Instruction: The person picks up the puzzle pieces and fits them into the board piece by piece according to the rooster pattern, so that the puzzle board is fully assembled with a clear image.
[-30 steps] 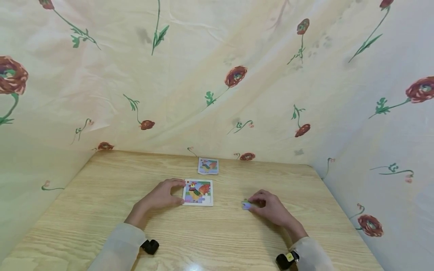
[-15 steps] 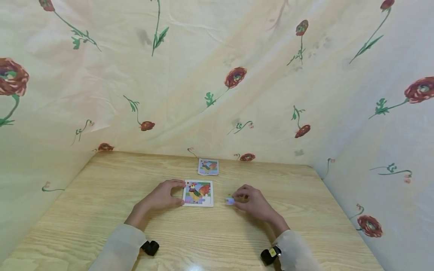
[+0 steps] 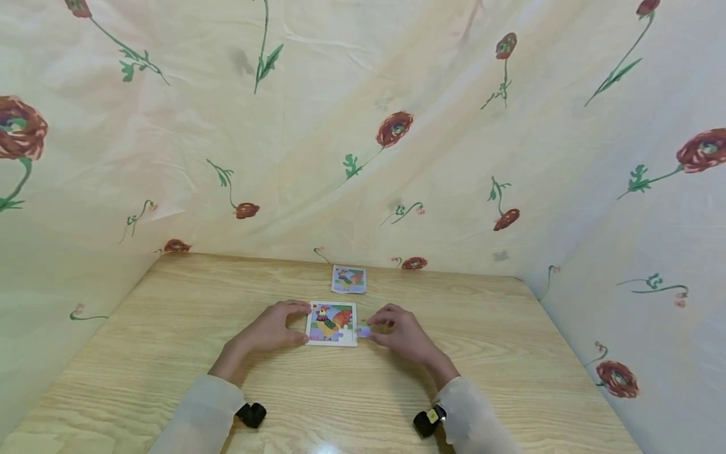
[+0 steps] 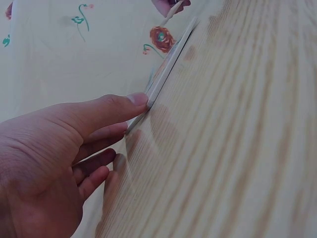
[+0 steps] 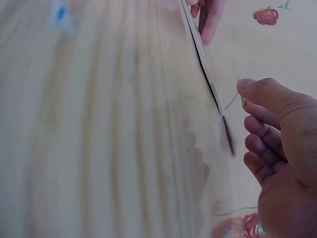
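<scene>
A white-framed jigsaw puzzle [image 3: 331, 340] with a rooster picture lies flat on the table, a pale gap at its lower right. My left hand [image 3: 275, 326] holds its left side, index finger at the upper corner and thumb at the lower one. In the left wrist view, the left thumb [image 4: 121, 106] presses on the frame's edge. Between thumb and index finger, my right hand [image 3: 405, 334] pinches a purple and green puzzle piece [image 3: 363, 330] right at the frame's right edge. From the right wrist view, the right hand [image 5: 282, 134] has that piece almost edge-on.
A small rooster picture card [image 3: 348, 279] lies behind the puzzle, near the back of the wooden table [image 3: 227, 284]. Flower-printed cloth [image 3: 317, 126] rises behind the table and along its sides.
My right hand has moved left with the puzzle piece, from well to the right of the puzzle up to its right edge. The left hand and the puzzle have stayed in place.
</scene>
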### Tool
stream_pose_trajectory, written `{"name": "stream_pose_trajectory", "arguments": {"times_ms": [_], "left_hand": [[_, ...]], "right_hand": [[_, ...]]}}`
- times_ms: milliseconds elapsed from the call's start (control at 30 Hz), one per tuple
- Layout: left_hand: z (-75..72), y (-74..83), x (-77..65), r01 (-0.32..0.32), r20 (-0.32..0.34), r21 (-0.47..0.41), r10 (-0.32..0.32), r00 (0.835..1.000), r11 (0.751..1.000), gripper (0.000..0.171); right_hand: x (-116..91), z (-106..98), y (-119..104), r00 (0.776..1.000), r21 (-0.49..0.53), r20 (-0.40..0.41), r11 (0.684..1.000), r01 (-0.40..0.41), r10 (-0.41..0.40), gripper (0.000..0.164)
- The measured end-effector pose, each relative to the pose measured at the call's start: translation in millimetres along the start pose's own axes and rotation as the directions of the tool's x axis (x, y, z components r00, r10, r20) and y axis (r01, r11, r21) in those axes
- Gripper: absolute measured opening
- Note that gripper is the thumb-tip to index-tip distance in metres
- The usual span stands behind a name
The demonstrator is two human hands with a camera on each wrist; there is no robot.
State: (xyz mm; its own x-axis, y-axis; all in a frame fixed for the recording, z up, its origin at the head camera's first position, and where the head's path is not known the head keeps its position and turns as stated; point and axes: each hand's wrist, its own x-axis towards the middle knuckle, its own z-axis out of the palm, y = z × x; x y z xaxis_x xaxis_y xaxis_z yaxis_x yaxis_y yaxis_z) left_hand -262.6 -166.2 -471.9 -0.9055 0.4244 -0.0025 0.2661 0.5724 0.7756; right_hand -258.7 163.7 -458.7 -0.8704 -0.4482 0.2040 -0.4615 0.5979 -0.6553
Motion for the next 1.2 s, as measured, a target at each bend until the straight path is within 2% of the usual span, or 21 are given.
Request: {"name": "stream_pose_trajectory", "arguments": {"times_ms": [367, 767, 933, 1200], "left_hand": [[-0.7, -1.8, 0.3, -0.002, -0.007, 0.005, 0.002, 1.000, 1.000, 0.063], [0.2, -3.1, 0.0, -0.001, -0.005, -0.001, 0.001, 1.000, 1.000, 0.062], [0.0, -2.6, -0.1, 0.001, -0.003, -0.001, -0.001, 1.000, 1.000, 0.062], [-0.4, -1.5, -1.5, -0.005, 0.000, -0.005, 0.005, 1.000, 1.000, 0.063]], "right_hand": [[9, 10, -6, 0.999, 0.031, 0.023, 0.999, 0.023, -0.024, 0.018], [16, 25, -10, 0.997, 0.029, 0.076, 0.999, -0.019, 0.017, 0.016], [15, 25, -16, 0.995, 0.035, 0.094, 0.998, -0.048, 0.045, 0.018], [16, 25, -19, 0.995, 0.008, 0.098, 0.999, -0.031, 0.030, 0.021]]}}
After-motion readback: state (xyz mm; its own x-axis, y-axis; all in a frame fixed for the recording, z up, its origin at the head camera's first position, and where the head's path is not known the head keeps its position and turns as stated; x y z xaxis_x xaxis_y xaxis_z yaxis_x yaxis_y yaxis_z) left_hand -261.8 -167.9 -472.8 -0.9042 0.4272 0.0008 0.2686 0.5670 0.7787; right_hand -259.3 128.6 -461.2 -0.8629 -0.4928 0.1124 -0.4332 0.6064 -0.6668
